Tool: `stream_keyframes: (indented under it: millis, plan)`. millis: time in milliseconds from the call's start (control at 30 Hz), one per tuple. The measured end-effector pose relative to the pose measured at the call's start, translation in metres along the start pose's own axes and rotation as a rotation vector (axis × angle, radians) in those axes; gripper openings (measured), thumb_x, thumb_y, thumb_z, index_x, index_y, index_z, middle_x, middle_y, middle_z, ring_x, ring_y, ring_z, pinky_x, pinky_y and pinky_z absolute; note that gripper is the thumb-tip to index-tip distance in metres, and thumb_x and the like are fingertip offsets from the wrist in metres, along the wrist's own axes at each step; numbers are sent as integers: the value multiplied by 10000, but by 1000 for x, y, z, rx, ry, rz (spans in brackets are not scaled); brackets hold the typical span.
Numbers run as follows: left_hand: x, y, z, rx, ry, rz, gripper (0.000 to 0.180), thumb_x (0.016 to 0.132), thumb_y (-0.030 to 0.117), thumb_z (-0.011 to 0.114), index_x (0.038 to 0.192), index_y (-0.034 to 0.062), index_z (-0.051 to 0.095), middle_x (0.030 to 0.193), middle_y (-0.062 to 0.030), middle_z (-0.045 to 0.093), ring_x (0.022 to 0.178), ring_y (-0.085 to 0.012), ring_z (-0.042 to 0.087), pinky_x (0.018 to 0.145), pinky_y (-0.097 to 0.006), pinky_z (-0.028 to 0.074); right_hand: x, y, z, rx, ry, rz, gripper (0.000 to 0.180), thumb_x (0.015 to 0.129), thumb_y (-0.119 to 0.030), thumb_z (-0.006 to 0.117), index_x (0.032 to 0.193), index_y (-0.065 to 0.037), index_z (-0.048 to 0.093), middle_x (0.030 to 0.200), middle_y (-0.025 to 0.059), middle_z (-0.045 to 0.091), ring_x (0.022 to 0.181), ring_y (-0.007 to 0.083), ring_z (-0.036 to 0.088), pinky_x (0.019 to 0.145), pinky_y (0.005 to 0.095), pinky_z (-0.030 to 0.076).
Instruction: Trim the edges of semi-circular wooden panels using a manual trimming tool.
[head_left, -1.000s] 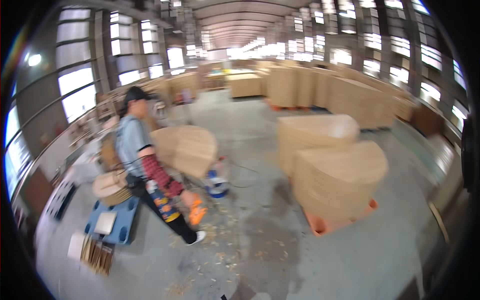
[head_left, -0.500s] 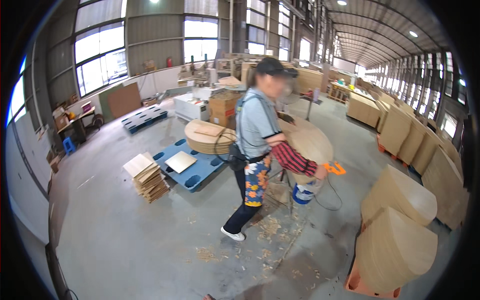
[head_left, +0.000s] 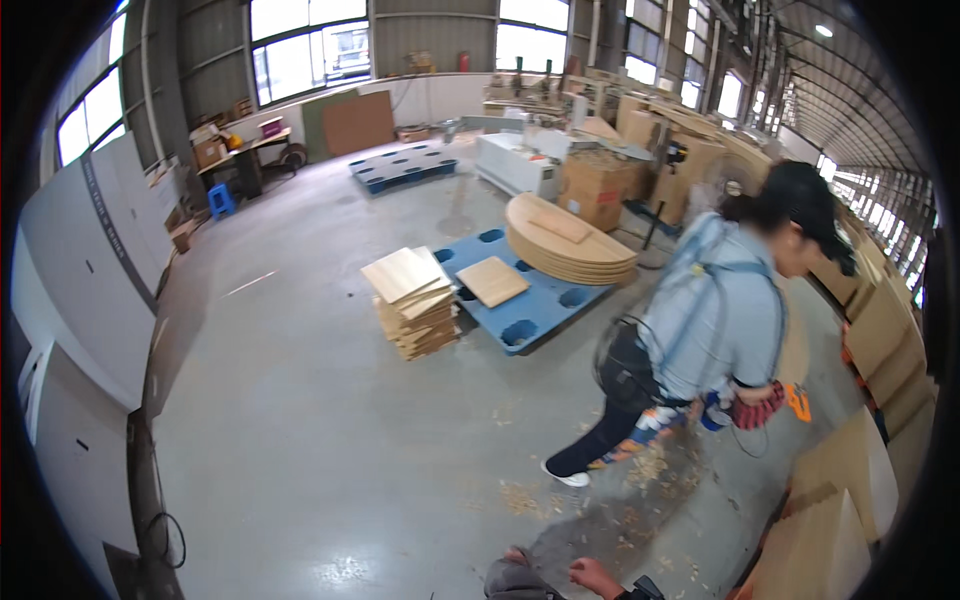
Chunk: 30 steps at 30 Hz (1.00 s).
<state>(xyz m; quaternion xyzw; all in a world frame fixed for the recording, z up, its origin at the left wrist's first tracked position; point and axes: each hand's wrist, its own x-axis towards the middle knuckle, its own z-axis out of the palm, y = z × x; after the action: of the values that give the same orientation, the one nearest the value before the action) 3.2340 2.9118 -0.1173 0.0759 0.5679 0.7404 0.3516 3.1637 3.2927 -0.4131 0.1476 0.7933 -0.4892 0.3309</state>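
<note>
My right hand [head_left: 595, 577] shows at the lower edge, with a dark watch [head_left: 648, 588] at its wrist. Its fingers look loosely curled, and nothing shows in them. To its left is a grey sleeve-like cloth [head_left: 515, 580], with a small patch of my left hand [head_left: 515, 554] above it; those fingers are mostly hidden. Both hands are over the floor, apart from any board. A co-worker [head_left: 715, 300] in a light blue shirt, dark cap and striped sleeve covers bends forward at the right, one hand near an orange clamp-like tool [head_left: 797, 401].
A blue pallet [head_left: 540, 322] carries stacked round boards [head_left: 565, 240] and a square board [head_left: 493, 281]. Beside it stands a stack of small boards [head_left: 415, 310]. Wood shavings [head_left: 650, 480] litter the floor. Tall board stacks [head_left: 850, 480] line the right; white panels [head_left: 85, 240] stand left.
My view has turned left, so the pallet and co-worker appear farther right. The co-worker bends lower and looks nearer. My right hand and the grey cloth have come into view at the lower edge.
</note>
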Motion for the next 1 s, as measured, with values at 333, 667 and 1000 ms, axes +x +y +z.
stream_keyframes:
  millis: [333,667,1000]
  plan:
    - [-82,21,-373,-384,1331,102,178,928,70,590,1071,-29,628,830,-96,667,776,-189,651,770,-329,553,316,14,100,-1328,-512,-791,261,776,-283,630,858,-52,719,807,137,712,747,270,696,690,411,537]
    - [-109,17,-605,-318,1485,-97,281,887,6,545,1159,-40,599,785,-138,674,648,-186,650,616,-301,563,460,-680,314,-449,-111,-612,235,840,-233,575,985,-73,666,906,167,684,861,347,652,757,412,513]
    - [-136,-28,-935,-450,1640,-549,268,896,88,548,1121,-39,621,761,-142,599,593,-238,593,493,-376,523,621,-668,353,-966,-408,-214,254,715,-275,596,797,-60,704,809,172,691,813,345,666,717,444,518]
